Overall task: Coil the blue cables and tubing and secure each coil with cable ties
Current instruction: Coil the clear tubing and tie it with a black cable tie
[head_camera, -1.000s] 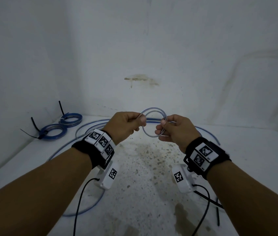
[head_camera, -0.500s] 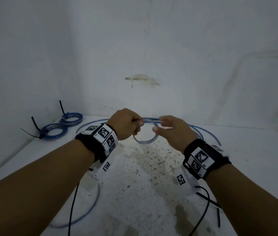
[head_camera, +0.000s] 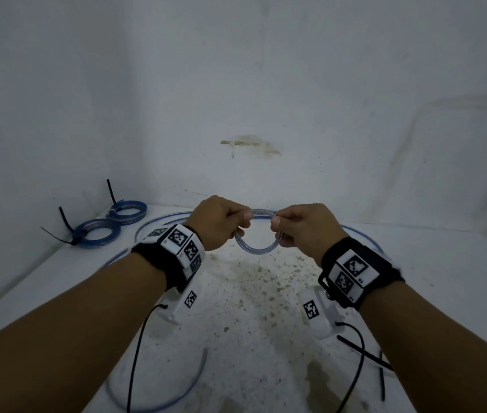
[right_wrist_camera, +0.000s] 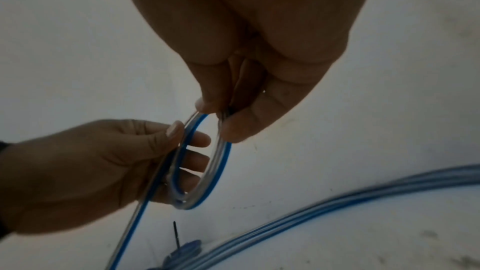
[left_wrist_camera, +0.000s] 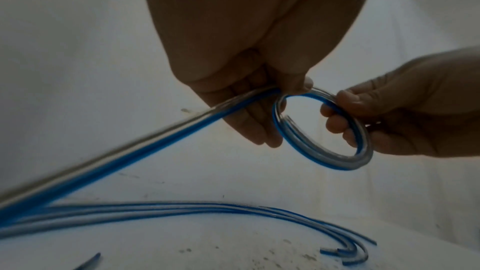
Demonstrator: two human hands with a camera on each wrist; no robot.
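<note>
The tubing point(left_wrist_camera: 322, 157) looked like clear, glossy plastic with a blue stripe along it, smooth and catching highlights where it looped between the hands. The finished coils point(head_camera: 97, 234) near the surface's far left corner had the same shiny blue-clear look, each bound with a thin black cable tie point(head_camera: 66, 223) of matt plastic. The surface point(head_camera: 266, 308) was matt white, rough and speckled with brown stains. The wall point(head_camera: 295, 84) behind was dull white and stained too. The wristbands point(head_camera: 167, 263) appeared to be black cloth carrying smooth white printed marker plates.
</note>
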